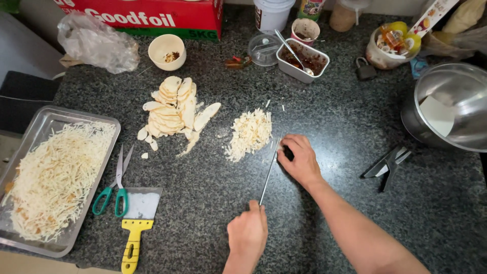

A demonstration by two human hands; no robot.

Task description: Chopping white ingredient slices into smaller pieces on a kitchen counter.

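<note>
left hand grips knife (blade upright) | right hand closed on handle, shreds just left

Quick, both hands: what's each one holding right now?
Left hand: closed on the handle end of the knife.
Right hand: closed on the knife's far end, beside the shredded pile.

Hidden and cropped parts

Knife handle buried inside right hand; left hand covering blade end, wrist cropped at bottom. Tray clipped at left, scraper handle clipped at bottom, box and pot cropped by edges. Bowl contents too small to tell.
</note>
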